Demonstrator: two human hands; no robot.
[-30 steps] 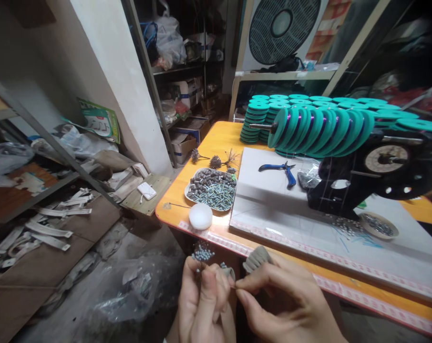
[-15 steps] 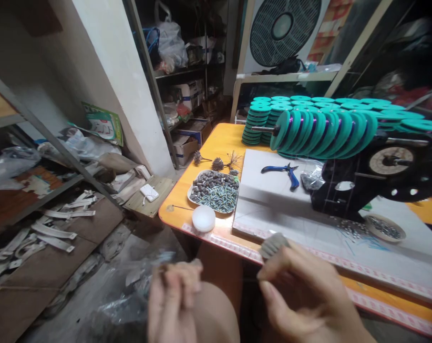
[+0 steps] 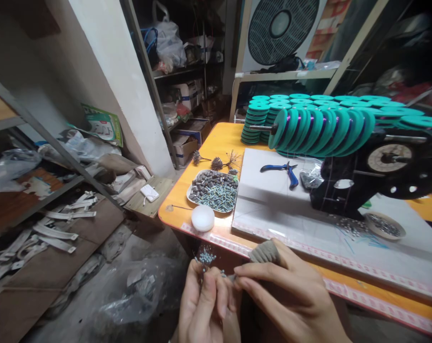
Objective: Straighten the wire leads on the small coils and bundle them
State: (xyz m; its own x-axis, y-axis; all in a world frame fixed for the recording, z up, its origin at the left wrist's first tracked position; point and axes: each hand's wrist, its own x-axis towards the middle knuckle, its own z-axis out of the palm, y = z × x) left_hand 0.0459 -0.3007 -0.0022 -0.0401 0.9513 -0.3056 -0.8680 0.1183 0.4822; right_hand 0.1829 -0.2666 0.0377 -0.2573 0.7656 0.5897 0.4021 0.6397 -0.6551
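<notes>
- The left hand (image 3: 205, 305) pinches a bunch of small blue-grey beads (image 3: 206, 257) between thumb and forefinger, the heads showing above the fingertips.
- The right hand (image 3: 291, 290) has thumb and forefinger nearly together, right beside the left hand's fingers; I cannot tell whether anything is pinched there. A grey ribbed sleeve (image 3: 265, 252) covers one of its fingers.
- Both hands and the bunch are just off the near edge of the orange bench (image 3: 216, 140).
- Near the bench's near left corner sits a white dome (image 3: 202, 218); behind it, a tray (image 3: 188, 194) holds brown pieces (image 3: 207, 183) and blue-green pieces (image 3: 221, 197).
- Beyond the tray, toward the left edge, lie dried-looking spiky heads (image 3: 216, 164).
- Blue-handled pliers (image 3: 293, 179) lie on a pale board (image 3: 252, 205), left of a black machine (image 3: 337, 190).
</notes>
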